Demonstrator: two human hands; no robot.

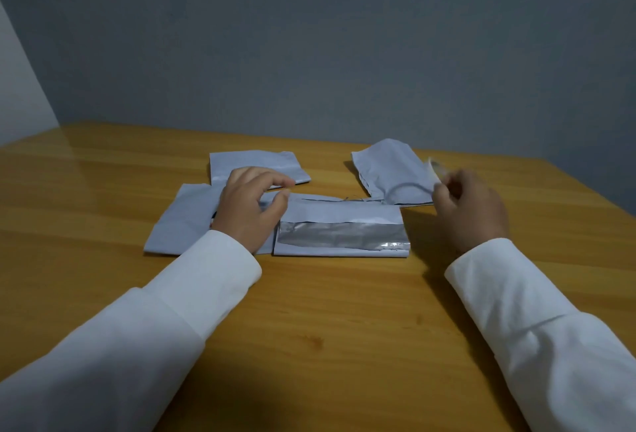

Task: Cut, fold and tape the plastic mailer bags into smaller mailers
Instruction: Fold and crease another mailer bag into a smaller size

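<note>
Four pale grey folded plastic mailer pieces lie between and beyond the hands; left hand hovers loosely uncurled, right hand pinches a blurred clear strip.

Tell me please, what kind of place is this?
Probably a plain room at home or in an office: a wooden table against a bare grey wall, with only cut mailer pieces on it.

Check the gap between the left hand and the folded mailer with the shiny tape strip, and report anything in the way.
Nothing visible blocks it. The left hand hovers over the left mailer piece, its fingertips right beside the taped mailer.
</note>
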